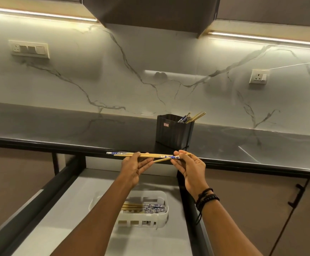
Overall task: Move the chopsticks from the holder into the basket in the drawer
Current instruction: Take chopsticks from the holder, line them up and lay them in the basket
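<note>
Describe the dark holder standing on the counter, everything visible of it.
The dark ribbed plastic holder is a squarish open-topped tub with rounded corners and a small red-and-white label near its front rim. It stands upright on the glossy dark countertop, close to the front edge. A few bamboo chopsticks, some with blue-and-white patterned ends, lean out of its right side. Nothing else touches it.

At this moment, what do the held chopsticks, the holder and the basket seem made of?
Chopsticks: likely bamboo or wood, pale tan matte shafts with blue-and-white printed ends. Holder: probably dark matte plastic, judging by ribbed moulded walls and a sticker. Basket: seemingly white smooth plastic, with moulded slots in its wall.
</note>
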